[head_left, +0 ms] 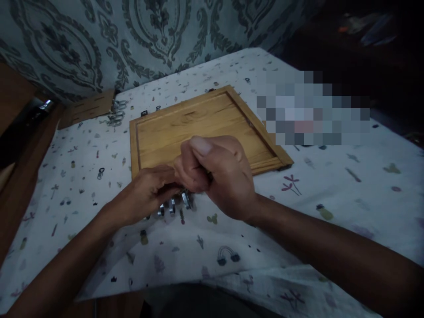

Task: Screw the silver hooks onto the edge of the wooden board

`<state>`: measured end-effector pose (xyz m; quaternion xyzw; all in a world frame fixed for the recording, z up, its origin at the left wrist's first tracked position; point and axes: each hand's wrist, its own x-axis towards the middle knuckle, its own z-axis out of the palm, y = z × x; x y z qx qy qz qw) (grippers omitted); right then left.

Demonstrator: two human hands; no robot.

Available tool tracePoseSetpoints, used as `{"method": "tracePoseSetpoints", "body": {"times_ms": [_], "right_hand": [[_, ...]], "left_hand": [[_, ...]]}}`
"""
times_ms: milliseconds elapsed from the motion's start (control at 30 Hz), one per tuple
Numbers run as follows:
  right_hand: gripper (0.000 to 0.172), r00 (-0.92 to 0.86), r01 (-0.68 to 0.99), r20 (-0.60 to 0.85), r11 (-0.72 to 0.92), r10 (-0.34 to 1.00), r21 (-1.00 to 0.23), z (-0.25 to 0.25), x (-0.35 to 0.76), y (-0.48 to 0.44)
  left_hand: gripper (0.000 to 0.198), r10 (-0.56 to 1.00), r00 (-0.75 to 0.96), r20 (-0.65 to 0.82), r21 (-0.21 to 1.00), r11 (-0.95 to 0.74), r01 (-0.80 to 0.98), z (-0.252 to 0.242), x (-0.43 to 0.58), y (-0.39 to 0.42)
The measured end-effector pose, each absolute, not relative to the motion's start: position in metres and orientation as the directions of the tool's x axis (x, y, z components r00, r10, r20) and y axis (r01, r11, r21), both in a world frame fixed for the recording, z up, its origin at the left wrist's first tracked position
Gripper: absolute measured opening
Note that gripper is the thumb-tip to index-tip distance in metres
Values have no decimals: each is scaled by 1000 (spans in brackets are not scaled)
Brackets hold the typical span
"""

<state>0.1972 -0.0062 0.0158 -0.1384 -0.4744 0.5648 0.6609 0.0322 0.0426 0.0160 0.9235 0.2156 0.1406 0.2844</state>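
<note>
A framed wooden panel (188, 126) lies flat on the patterned cloth, its near edge partly hidden by my hands. Along that near side, several curved metal pieces (172, 206), like hooks or rings, show below my fingers. My left hand (141, 194) is at the panel's near edge, just above the metal pieces, with fingers bent and pressed together; whatever they grip is hidden. My right hand (223, 172) is curled into a fist over the near edge, thumb on top, touching or nearly touching the left fingertips. What it holds, if anything, does not show.
A white printed cloth (205, 247) covers the table. Near the back left lies a brown cardboard piece (89, 107) with slots, with several shiny metal pieces (117, 112) beside it. A pixelated patch (308, 110) hides something on the right. Patterned fabric (159, 35) rises behind the table.
</note>
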Motion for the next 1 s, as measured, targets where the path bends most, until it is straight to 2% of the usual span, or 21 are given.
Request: {"method": "tracePoseSetpoints", "body": {"times_ms": [300, 400, 533, 700, 900, 1000], "right_hand": [[48, -99, -601, 435, 295, 895, -743, 18, 197, -5], [47, -98, -612, 431, 287, 897, -737, 19, 197, -5], [49, -96, -618, 428, 283, 899, -733, 20, 196, -5], [46, -109, -614, 405, 259, 908, -746, 19, 197, -5], [47, -105, -600, 410, 271, 906, -753, 17, 198, -5], [46, -104, -591, 408, 274, 907, -759, 17, 198, -5]], "left_hand": [[17, 558, 818, 141, 511, -749, 422, 26, 14, 33], [28, 521, 840, 148, 493, -775, 394, 21, 8, 26], [44, 448, 877, 172, 369, -855, 365, 12, 7, 22], [43, 390, 901, 189, 216, -912, 349, 5, 9, 22], [40, 395, 893, 214, 241, -908, 344, 6, 8, 22], [45, 448, 869, 208, 347, -865, 363, 9, 6, 23]]}}
